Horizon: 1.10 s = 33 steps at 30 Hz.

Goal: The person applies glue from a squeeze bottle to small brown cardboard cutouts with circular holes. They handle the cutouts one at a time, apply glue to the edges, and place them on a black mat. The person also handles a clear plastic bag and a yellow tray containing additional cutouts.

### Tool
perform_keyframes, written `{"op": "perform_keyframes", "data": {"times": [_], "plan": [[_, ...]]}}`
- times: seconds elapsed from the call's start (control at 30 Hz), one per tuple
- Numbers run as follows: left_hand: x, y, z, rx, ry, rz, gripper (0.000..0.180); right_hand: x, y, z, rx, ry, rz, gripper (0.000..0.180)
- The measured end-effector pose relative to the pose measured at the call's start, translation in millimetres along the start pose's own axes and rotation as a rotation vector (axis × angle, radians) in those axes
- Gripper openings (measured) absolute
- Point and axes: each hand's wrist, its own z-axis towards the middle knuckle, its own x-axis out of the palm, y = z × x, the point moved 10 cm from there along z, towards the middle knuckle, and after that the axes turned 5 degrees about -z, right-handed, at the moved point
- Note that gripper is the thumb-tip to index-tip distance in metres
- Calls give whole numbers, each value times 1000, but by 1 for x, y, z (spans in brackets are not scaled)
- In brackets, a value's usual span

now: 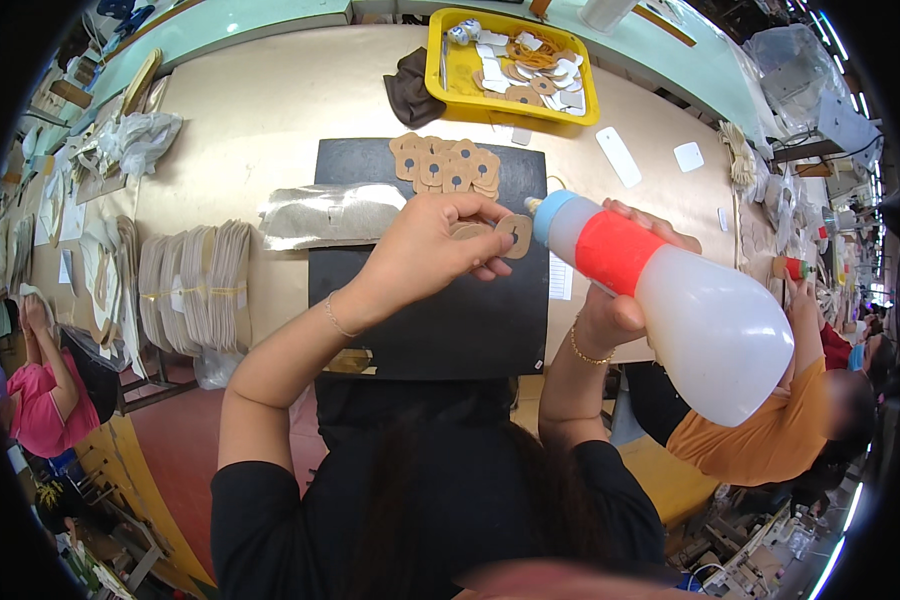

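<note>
My left hand (432, 240) pinches a small tan rounded piece (519, 232) with a dark mark on it; more tan pieces seem to sit behind the fingers. In my right hand (610, 318) is a squeeze bottle (722, 325), whitish and translucent, with a red band and a light-blue cap. It lies tilted, its nozzle pointing left close to the tan piece; whether the two touch I cannot tell. Below both hands lies a black mat (420, 320). At the mat's far edge is a pile of similar tan pieces (448, 168), each with a dark mark.
A yellow tray (436, 75) of loose pieces stands at the back, beside a dark cloth (413, 90). A shiny sheet (325, 215) overlaps the mat's left side. Farther left stand bundled stacks (195, 285). White cards (618, 157) lie right. Co-workers sit at both sides.
</note>
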Motion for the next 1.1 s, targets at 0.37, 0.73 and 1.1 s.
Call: {"op": "perform_keyframes", "data": {"times": [0.37, 0.73, 1.1], "plan": [[-14, -4, 6, 69, -103, 79, 25, -8, 4, -16, -40, 136, 52, 94], [-19, 6, 15, 45, -75, 112, 23, -11, -2, -18, 65, 111, 211, 88], [-55, 32, 79, 36, -122, -65, 29, -21, -23, -39, 315, 64, 273, 88]]}}
